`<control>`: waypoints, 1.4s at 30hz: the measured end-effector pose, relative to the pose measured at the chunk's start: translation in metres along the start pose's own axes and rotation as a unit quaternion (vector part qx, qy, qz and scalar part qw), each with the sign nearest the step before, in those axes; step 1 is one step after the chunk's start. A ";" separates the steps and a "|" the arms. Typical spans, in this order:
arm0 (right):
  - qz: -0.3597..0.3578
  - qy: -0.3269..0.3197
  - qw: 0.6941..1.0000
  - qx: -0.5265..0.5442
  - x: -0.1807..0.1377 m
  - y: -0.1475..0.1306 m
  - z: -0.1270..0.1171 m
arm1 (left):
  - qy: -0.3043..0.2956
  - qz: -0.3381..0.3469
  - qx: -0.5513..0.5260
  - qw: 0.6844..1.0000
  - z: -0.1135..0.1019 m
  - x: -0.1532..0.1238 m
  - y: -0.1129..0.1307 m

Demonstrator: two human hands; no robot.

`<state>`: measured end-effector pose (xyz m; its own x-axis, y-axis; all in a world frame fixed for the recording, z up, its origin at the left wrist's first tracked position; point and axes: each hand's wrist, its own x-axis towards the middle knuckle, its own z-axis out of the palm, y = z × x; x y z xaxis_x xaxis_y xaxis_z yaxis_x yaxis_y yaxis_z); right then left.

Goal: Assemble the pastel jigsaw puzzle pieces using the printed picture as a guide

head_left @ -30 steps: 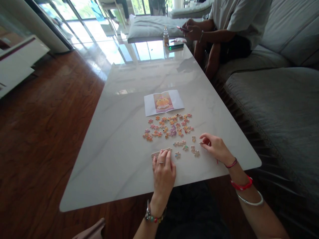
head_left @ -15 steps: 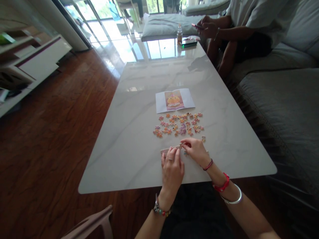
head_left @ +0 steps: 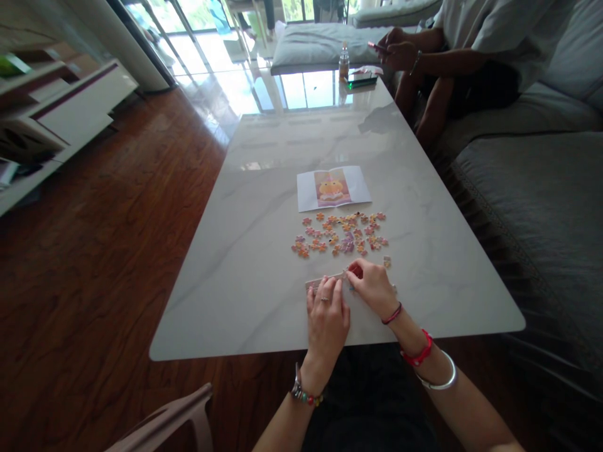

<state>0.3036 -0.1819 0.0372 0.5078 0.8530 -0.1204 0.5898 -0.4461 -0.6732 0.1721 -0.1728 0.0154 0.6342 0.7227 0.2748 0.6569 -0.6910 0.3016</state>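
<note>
My left hand lies with fingers stretched over a pale strip of joined puzzle pieces, covering much of it. At the strip's right end, my right hand is closed in a pinch on a small puzzle piece, mostly hidden by the fingertips. Beyond both hands spread several loose orange, pink and yellow puzzle pieces, with purple pieces among them. A pale piece lies apart, just above my right hand. Part of another piece shows beside my right wrist.
Behind the pieces lies a creased sheet with a printed picture. The glossy white table has a bottle and a dark device at its far end. A person sits on the sofa at right, holding a phone.
My right fingertips stay pinched at the strip's right end, having shifted only slightly. My left hand remains on the strip. The whole view has moved a little.
</note>
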 end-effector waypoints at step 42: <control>-0.110 -0.010 0.994 -0.008 0.009 0.015 -0.037 | 0.002 0.005 0.010 1.000 -0.001 0.001 0.000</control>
<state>0.3401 -0.1906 0.0529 0.3535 0.9354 0.0133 0.6949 -0.2530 -0.6731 0.1720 -0.1720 0.0168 0.6393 0.7152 0.2824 0.6578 -0.6989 0.2808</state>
